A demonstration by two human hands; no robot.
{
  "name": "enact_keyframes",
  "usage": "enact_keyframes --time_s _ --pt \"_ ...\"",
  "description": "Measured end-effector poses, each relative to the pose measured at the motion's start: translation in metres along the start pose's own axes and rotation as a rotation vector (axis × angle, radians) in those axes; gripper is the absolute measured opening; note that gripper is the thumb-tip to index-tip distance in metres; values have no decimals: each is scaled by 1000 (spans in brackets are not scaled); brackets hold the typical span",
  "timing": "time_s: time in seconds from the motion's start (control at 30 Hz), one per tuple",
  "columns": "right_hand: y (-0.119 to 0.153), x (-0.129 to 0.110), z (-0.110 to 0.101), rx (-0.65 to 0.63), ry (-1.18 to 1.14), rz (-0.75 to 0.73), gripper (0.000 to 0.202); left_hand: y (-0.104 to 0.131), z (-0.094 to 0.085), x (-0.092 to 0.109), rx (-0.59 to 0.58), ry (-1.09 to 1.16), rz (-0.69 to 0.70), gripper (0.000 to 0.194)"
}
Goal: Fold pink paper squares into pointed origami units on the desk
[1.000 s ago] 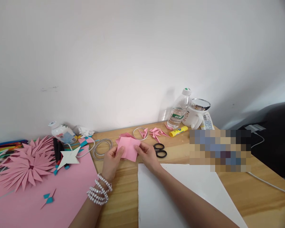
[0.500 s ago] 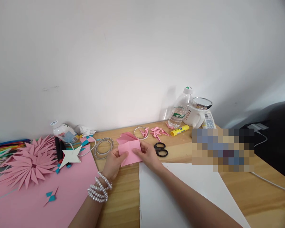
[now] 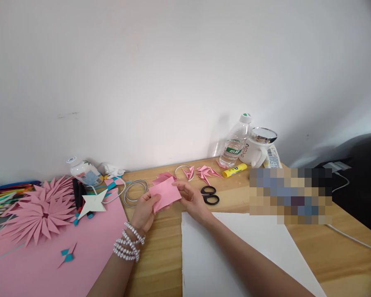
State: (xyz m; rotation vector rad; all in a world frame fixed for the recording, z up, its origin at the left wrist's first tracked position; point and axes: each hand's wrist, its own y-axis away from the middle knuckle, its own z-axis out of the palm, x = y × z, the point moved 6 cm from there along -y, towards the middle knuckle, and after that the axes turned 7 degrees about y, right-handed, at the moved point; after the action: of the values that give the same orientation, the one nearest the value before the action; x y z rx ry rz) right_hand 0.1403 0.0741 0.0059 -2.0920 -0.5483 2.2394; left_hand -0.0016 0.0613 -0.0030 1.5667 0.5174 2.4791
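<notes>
A small pink paper square [image 3: 166,194] is held tilted above the table, in front of more pink paper [image 3: 163,178]. My left hand [image 3: 146,209] pinches its left edge, thumb on the near face. Around the right edge curl the fingers of my right hand [image 3: 190,200], closed near the upper corner; part of their contact is hidden behind the sheet. Black-handled scissors [image 3: 210,199] lie just right of my right hand, their blades partly covered by it. Beyond are folded pink paper pieces [image 3: 205,171] and a yellow glue stick [image 3: 234,170].
Along the wall stand a water bottle [image 3: 232,148] and a white mug [image 3: 256,153]. White board [image 3: 231,247] lies under my right forearm. At left, spiky pink paper rosettes [image 3: 38,218] and a pale paper star [image 3: 93,203] rest on pink sheets. A coiled cable [image 3: 130,199] lies near my left hand.
The pink square has turned, its right side rising, and shifted slightly left. My right thumb has left the middle of its face, and that hand is now at the right edge.
</notes>
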Motion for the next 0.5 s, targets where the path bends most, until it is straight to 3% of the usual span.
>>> enact_keyframes --time_s 0.13,0.23,0.4,0.5 --pt "0 -3 1 -1 66 -42 19 2 5 -1 -76 -27 -9 22" --pt "-1 2 -3 59 62 36 15 4 10 -1 -173 -35 -20 22" --pt "-1 10 -12 157 15 152 27 12 25 5 -388 1 46 49" --pt "-1 9 -10 148 39 124 25 10 22 4 -327 -87 102 49"
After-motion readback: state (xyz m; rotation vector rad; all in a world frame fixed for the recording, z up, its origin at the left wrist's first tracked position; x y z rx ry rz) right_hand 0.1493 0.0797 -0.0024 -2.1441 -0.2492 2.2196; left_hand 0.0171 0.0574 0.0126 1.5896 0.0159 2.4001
